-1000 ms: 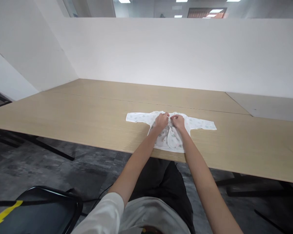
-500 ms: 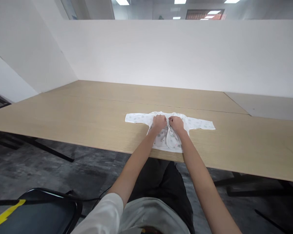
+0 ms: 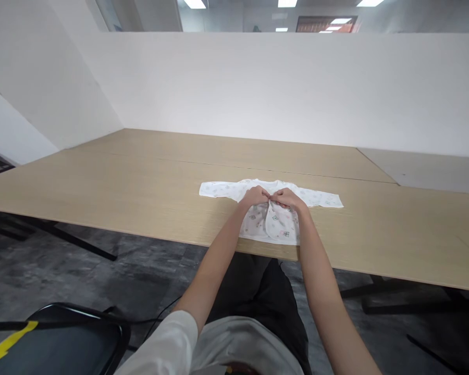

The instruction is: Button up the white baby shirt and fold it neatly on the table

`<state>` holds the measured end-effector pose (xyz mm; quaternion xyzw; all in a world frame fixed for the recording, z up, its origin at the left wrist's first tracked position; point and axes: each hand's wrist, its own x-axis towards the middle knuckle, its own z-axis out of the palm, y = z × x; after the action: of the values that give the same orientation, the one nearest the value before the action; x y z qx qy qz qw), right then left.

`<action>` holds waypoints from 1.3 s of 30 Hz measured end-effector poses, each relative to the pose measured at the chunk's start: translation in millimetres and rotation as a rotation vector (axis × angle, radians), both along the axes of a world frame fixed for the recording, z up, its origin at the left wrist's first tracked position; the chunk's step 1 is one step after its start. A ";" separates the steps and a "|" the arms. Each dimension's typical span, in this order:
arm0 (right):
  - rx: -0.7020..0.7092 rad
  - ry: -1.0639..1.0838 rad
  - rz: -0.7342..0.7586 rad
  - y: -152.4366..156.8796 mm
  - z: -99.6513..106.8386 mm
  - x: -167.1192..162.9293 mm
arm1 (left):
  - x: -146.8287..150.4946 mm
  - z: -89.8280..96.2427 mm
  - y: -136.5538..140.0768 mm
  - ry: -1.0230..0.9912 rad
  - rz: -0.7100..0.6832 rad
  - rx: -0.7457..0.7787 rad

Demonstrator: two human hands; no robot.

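A small white baby shirt [image 3: 254,225] with a scattered print lies spread on the wooden table [image 3: 148,192], its sleeves stretched out to both sides. Its hem lies close to the table's front edge, and the front panels overlap along a curved edge below my hands. My left hand [image 3: 257,196] is closed in a pinch on the shirt's front at mid-chest. Right beside it, my right hand [image 3: 286,198] pinches the same front opening, the fingertips of both hands meeting. Whatever small fastening may lie between the fingertips is hidden.
A white partition wall [image 3: 234,83] rises behind the table, with glass above it. At the lower left stands a black chair [image 3: 74,338] with yellow tape [image 3: 10,344] on it. Dark table legs [image 3: 78,240] show beneath the tabletop.
My hands have come together and moved slightly down the shirt's front. The right hand has turned flatter, its wrist shifted outward to the right. The shirt lies nearly as before.
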<state>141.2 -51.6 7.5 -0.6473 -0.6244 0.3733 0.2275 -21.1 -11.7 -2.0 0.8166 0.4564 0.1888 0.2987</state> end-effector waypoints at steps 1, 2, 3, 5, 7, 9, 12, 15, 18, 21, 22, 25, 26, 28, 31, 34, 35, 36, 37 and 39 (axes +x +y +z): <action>-0.005 -0.010 -0.001 -0.3 0.0 0.1 | -0.6 -0.2 0.1 -0.001 -0.012 -0.005; -0.009 -0.021 -0.009 -0.8 0.4 -0.1 | -0.9 -0.4 0.3 -0.003 -0.021 -0.008; -0.013 -0.029 -0.019 -1.4 1.1 -0.5 | -1.1 -0.6 0.5 -0.003 -0.026 -0.011; -0.023 -0.029 -0.027 -2.9 3.4 -1.4 | -0.8 -1.1 1.1 -0.015 -0.037 -0.021; -0.024 -0.006 -0.016 -5.0 6.0 -2.1 | -0.4 -1.7 1.6 -0.048 -0.046 -0.031; -0.021 0.029 0.005 -7.2 8.6 -2.3 | -0.3 -2.4 2.0 -0.078 -0.052 -0.037; -0.006 0.096 0.026 -9.8 11.2 -1.8 | -1.5 -3.4 2.4 -0.114 -0.062 -0.051; -0.011 0.139 0.018 -9.5 11.3 -0.4 | -3.2 -3.0 2.3 -0.162 -0.078 -0.080; -0.021 0.167 0.011 -7.2 9.5 1.6 | -3.9 0.6 0.5 -0.188 -0.069 -0.095; -0.034 0.200 0.007 -5.4 8.2 3.6 | -4.0 5.6 -2.2 -0.194 -0.048 -0.102; -0.043 0.211 0.011 -5.1 8.0 4.1 | -3.9 6.8 -2.8 -0.191 -0.035 -0.104; -0.059 0.208 0.025 -5.1 8.1 4.5 | -3.3 7.9 -2.7 -0.183 0.014 -0.103; -0.055 0.197 0.025 -5.4 8.2 4.1 | -2.8 7.4 -2.2 -0.191 0.032 -0.095; -0.035 0.176 0.027 -5.9 8.0 2.3 | -1.5 5.6 -0.7 -0.226 0.074 -0.094; -0.005 0.167 0.051 -5.5 5.8 -1.4 | 0.1 2.4 0.9 -0.286 0.109 -0.166; 0.004 0.163 0.048 -2.8 1.4 -4.6 | 0.1 -0.4 1.3 -0.303 0.082 -0.191; 0.005 0.165 0.038 -1.7 0.0 -5.6 | -0.1 -1.2 1.4 -0.309 0.069 -0.183; 0.004 0.167 0.025 -0.7 -1.2 -6.6 | -0.4 -2.0 1.7 -0.318 0.057 -0.178; 0.003 0.168 0.009 -0.1 -1.8 -7.7 | -0.6 -2.8 2.0 -0.329 0.048 -0.177; 0.002 0.161 -0.030 0.2 -1.5 -9.9 | -0.9 -4.2 3.2 -0.345 0.042 -0.185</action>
<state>131.4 -51.4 6.0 -0.6242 -0.5946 0.4202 0.2833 -22.0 -8.5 -6.2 0.7315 0.4309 0.2896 0.4420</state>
